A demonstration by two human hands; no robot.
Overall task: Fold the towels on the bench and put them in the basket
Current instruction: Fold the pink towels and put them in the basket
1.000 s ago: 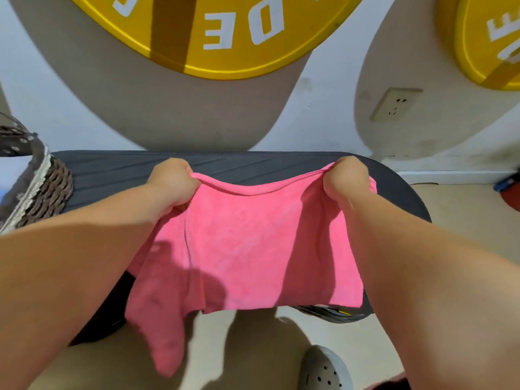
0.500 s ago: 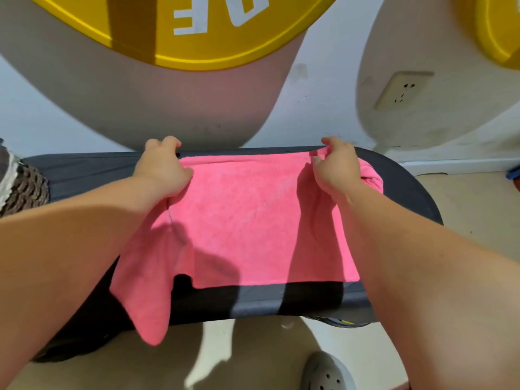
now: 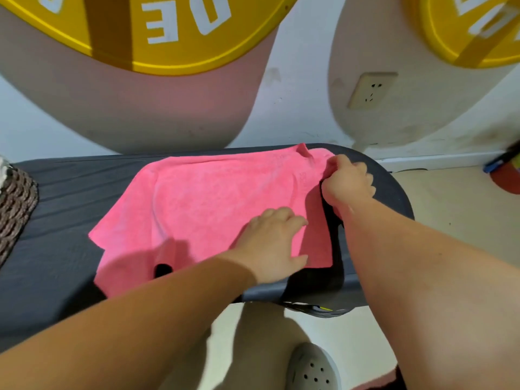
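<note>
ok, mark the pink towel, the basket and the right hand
pink towel [image 3: 213, 198]: head view, middle of the spread cloth.
basket [image 3: 14, 212]: head view, woven wall at the left edge.
right hand [image 3: 349, 187]: head view, back of the hand.

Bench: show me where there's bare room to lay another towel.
The widest bare stretch of the bench lies between the basket and the left edge of the pink towel. Crowded to the right: towel, left hand pressing it, right hand pinching its edge.

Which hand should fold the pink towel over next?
The right hand, probably. It pinches the right edge of the pink towel near the far corner, so it can carry it across. The left hand lies flat on the towel, pinning it to the bench.
</note>
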